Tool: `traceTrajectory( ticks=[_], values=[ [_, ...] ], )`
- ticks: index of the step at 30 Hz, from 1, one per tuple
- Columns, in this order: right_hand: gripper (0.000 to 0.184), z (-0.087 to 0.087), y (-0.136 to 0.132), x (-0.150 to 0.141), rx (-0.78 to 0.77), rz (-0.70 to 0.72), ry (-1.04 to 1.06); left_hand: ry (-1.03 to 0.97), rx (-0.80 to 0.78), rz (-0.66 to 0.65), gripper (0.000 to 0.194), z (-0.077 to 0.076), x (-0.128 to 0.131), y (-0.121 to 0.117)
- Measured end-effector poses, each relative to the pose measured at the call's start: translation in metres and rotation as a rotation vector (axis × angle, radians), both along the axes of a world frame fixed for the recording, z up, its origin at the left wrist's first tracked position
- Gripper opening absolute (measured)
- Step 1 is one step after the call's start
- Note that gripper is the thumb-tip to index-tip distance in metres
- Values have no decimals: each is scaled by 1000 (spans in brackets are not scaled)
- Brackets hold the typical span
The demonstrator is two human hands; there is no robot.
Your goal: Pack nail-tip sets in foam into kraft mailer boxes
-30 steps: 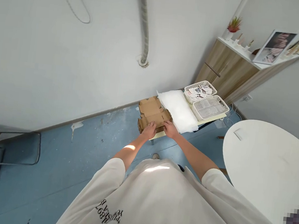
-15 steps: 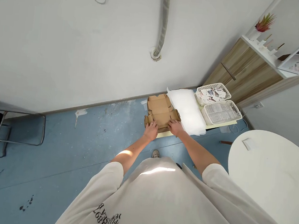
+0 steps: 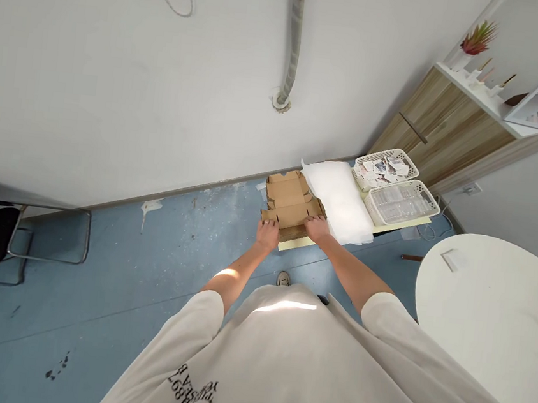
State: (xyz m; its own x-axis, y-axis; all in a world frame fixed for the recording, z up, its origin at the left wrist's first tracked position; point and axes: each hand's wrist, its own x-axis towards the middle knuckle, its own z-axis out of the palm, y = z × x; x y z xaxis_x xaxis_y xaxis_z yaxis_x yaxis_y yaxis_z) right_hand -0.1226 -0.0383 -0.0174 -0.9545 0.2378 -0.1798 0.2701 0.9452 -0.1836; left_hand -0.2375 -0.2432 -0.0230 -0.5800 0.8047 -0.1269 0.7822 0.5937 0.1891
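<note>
A brown cardboard box [image 3: 288, 194], partly folded with its lid spread out toward the wall, lies on a pale yellow board or table top [image 3: 293, 245]. My left hand [image 3: 268, 232] grips its near left corner, fingers closed over the side flap. At the near right corner my right hand [image 3: 315, 227] is closed on the box's other side. Two dark slots show in the base between my hands. Just right of the box lies a stack of white foam sheets [image 3: 339, 199].
Beyond the foam are a white basket of printed cards [image 3: 382, 168] and a basket of clear packets [image 3: 401, 204]. A round white table [image 3: 488, 308] stands at right, a wood-front cabinet [image 3: 454, 125] behind. A black metal-framed chair [image 3: 46, 257] is at far left.
My left hand has shifted slightly left, from the near edge to the box's corner. The near wall of the box shows more between my hands. My right hand stays at its corner.
</note>
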Motion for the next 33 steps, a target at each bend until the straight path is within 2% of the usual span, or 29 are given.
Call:
traceTrajectory(
  ticks=[5,9,12,16,20,24,28,33],
  values=[
    [35,21,9,-2,85,105,77,70,15,-38,23,21,-10,9],
    [36,42,16,-5,91,150,157,171,73,-120,24,44,-24,18],
    [39,57,17,-6,69,123,239,194,155,-173,27,63,-33,24],
    [46,78,21,-5,83,61,295,179,349,-221,37,91,-40,32],
    [48,96,32,-3,82,21,338,149,499,-287,40,116,-40,42],
    [44,112,47,5,118,-23,405,174,567,-347,41,137,-34,56],
    [45,127,67,27,203,-110,482,203,621,-437,42,156,-26,86],
    [45,147,104,88,227,-284,547,200,667,-595,40,177,4,155]
  ],
)
